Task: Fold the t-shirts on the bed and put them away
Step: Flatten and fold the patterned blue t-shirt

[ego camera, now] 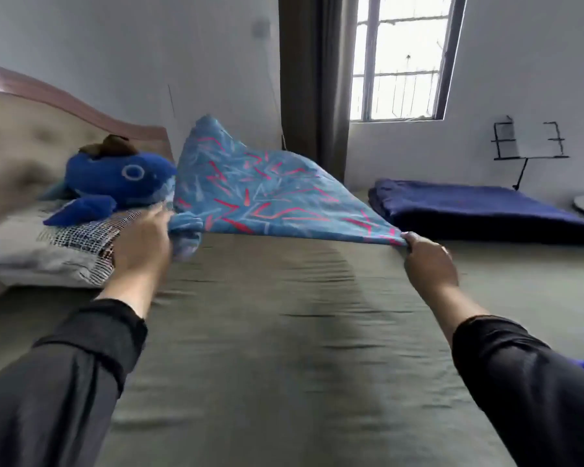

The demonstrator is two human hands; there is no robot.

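Note:
A light blue t-shirt (pixel 250 190) with pink and pale streaks billows in the air above the bed (pixel 267 332), its far end raised. My left hand (pixel 142 244) grips a bunched corner of it at the left. My right hand (pixel 425 261) pinches the opposite corner at the right. The edge between the two hands is stretched taut a little above the olive-green sheet. Both arms are in dark sleeves. The picture is blurred by motion.
A blue plush toy (pixel 115 183) lies on a patterned pillow (pixel 58 251) at the left, in front of the padded headboard (pixel 21 146). A folded dark blue blanket (pixel 479 210) lies on the bed's far right. A curtain (pixel 311 79) and window (pixel 402 55) stand behind.

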